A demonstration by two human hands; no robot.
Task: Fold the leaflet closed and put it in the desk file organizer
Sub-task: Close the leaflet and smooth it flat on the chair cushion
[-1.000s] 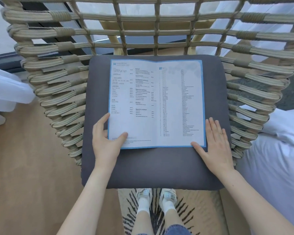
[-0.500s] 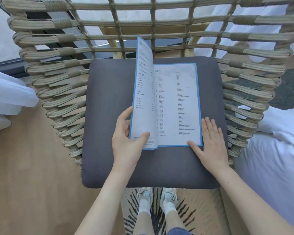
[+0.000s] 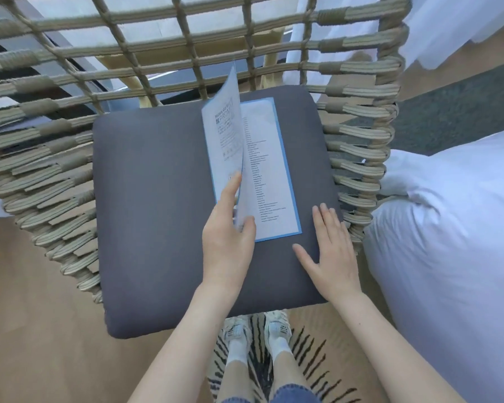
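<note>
A blue-bordered white leaflet [image 3: 269, 170] lies on the grey seat cushion [image 3: 157, 199] of a woven rope chair. Its right panel rests flat on the cushion. Its left panel stands tilted past upright over the right one, with the printed cover facing left. My left hand [image 3: 227, 237] pinches the lower edge of that raised panel between thumb and fingers. My right hand [image 3: 329, 251] rests flat on the cushion just right of the leaflet's lower right corner, fingers spread, holding nothing. No file organizer is in view.
The woven chair back and sides [image 3: 56, 158] ring the cushion. White bedding [image 3: 448, 242] lies close on the right. My feet stand on a striped rug [image 3: 309, 347] below the cushion's front edge, with wooden floor [image 3: 27, 315] to the left.
My left hand has swung the left panel up and over to the right, from flat to past upright. My right hand has slid off the leaflet's corner onto the cushion.
</note>
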